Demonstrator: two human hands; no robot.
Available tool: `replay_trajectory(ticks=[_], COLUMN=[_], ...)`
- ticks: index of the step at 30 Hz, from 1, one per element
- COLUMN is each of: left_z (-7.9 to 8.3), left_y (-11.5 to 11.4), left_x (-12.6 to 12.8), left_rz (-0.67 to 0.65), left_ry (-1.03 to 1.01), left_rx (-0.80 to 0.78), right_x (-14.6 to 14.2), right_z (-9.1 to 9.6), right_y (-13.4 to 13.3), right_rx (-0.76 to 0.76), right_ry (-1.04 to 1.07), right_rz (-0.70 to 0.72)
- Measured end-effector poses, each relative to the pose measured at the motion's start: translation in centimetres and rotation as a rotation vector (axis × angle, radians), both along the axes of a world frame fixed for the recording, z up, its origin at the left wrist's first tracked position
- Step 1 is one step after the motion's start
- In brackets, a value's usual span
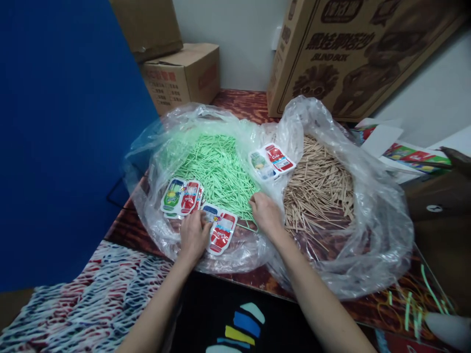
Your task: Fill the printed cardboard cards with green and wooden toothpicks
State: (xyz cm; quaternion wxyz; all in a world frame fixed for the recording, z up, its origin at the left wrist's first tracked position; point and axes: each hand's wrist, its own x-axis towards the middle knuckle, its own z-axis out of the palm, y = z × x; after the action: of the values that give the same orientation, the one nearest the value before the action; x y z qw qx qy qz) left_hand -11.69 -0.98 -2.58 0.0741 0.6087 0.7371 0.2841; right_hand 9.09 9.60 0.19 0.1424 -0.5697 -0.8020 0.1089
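Observation:
My left hand [193, 234] rests on the near edge of a clear plastic bag [154, 162], its fingers closed on a small printed packet [221, 230] showing red and blue bottles. My right hand [265, 212] is beside it, fingers curled into the near edge of a pile of green sticks [217, 169] inside that bag. Two more printed packets [182, 196] lie left of my left hand on the sticks. Another pair of packets [271, 161] lies where the two bags meet.
A second clear bag [371, 235] on the right holds tan wooden sticks [318, 184]. Cardboard boxes [184, 73] stand behind, with a large printed box [353, 49] leaning at the back right. A blue panel [62, 132] stands at left. Loose green sticks [412, 304] lie at lower right.

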Motion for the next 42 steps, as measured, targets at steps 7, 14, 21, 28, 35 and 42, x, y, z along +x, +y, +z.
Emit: replay_trajectory(ticks=[7,14,21,28,35,42], left_z=[-0.3,0.7,4.1,1.9,1.3,1.2], left_y=[0.1,-0.5,-2.1,-2.7,-3.1,-3.4], left_x=[0.4,0.5,1.0,2.4,2.7,2.8], left_rz=[0.091,-0.088,-0.308,-0.179,-0.235,-0.18], left_ry=[-0.025,-0.235,-0.476,-0.516,-0.385,-0.491], left_rx=[0.024,0.048,0.017,0.031,0.03,-0.007], right_x=[0.2,-0.5,-1.8,-2.6,-2.4,-2.4], right_z=[0.8,1.5,2.6,0.3,-0.5,0.5], right_y=[-1.8,-5.6,-7.8,-8.7,-8.7,-8.5], right_rx=[-0.026,-0.021,-0.078,0.015,-0.138,-0.347], right_ry=[0.219,0.352,0.545,0.52,0.593,0.741], right_rz=[0.031,0.165,0.321,0.234,0.158,0.146])
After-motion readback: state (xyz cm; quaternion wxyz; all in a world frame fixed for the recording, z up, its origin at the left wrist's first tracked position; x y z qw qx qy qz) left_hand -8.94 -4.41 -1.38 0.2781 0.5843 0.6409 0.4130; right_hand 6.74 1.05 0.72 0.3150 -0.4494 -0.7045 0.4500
